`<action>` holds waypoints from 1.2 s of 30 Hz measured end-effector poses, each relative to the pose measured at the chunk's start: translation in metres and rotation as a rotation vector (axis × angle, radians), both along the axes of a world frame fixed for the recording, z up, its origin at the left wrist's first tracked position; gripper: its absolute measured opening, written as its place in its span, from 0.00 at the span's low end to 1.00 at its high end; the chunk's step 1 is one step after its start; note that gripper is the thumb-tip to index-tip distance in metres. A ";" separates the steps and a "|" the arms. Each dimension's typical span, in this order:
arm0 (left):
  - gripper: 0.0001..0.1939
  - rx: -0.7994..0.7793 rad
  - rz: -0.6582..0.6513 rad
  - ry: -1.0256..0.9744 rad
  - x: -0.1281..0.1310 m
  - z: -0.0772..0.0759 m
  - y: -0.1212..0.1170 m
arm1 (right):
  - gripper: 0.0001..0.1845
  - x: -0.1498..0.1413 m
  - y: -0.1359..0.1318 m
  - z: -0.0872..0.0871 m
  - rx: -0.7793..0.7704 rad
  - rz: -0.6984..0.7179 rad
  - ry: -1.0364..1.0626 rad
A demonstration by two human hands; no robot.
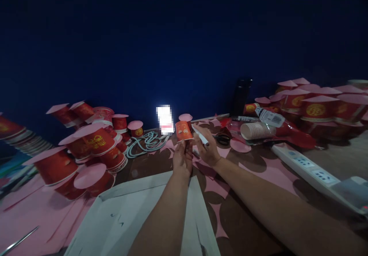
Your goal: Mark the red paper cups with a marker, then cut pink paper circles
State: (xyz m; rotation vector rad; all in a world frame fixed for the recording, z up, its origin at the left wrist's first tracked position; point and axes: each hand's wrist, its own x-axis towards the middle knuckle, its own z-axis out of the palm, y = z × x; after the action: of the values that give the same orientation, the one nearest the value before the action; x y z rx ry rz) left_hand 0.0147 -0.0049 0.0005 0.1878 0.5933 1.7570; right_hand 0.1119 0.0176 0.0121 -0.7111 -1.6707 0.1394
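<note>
Head view, 12 o'clock pointing away from you: your left hand [183,156] supports the cup [184,131] from its 6 o'clock side, fingers closed on it near the rim. The cup's long axis runs from 6 toward 12 o'clock with a slight lean to 11, white rim toward you. Your right hand [209,150] grips the pen [202,136], fingers narrow around the barrel. The pen's long axis points between 10 and 11 o'clock, its far end just beside the cup's 3 o'clock side. Governing relation: pen end to cup wall. From that end, the cup lies between 8 and 9 o'clock; whether the two touch cannot be told from this angle. Your left hand is the nearer to the cup, in contact with it; your right hand sits at the cup's 4 o'clock. Adjacent items, referenced to the cup: pink disc [185,116] at 12 o'clock, scissors [222,139] just past 3, cable [148,144] between 8 and 9
</note>
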 end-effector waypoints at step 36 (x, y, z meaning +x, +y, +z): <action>0.09 0.088 0.010 0.158 0.002 -0.010 0.005 | 0.07 -0.006 -0.006 -0.001 -0.061 -0.097 -0.124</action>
State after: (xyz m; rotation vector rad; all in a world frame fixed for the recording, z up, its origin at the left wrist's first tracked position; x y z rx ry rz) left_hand 0.0166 -0.0001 -0.0093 0.3883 0.6311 1.7904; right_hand 0.1060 0.0112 0.0113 -0.8602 -1.7517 0.0797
